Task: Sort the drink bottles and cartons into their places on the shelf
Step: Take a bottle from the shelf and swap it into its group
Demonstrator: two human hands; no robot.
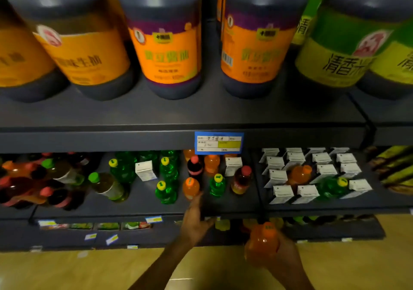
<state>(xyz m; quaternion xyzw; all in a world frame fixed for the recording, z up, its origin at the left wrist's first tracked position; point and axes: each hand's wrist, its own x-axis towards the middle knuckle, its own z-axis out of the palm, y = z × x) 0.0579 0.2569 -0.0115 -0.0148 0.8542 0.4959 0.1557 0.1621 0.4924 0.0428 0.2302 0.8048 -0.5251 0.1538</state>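
Note:
My right hand (pixel 282 256) grips an orange soda bottle (pixel 262 242) below the front edge of the middle shelf (pixel 234 209). My left hand (pixel 196 220) reaches up to that shelf, its fingers touching another orange bottle (pixel 190 188) near the front; whether they curl round it is unclear. Around it stand green bottles (pixel 165 191), a dark cola bottle (pixel 194 169), a red-capped amber bottle (pixel 242 179) and a white carton (pixel 145 170). To the right, several white cartons (pixel 306 192) stand in rows with an orange bottle (pixel 300 174) and a green bottle (pixel 333 187) among them.
Large dark sauce jugs (pixel 167 41) with orange and green labels fill the top shelf. A blue price tag (pixel 219 143) hangs on its edge. Mixed bottles (pixel 33 184) crowd the middle shelf's left end. A lower shelf (pixel 335 229) holds more drinks above a yellow floor (pixel 67 269).

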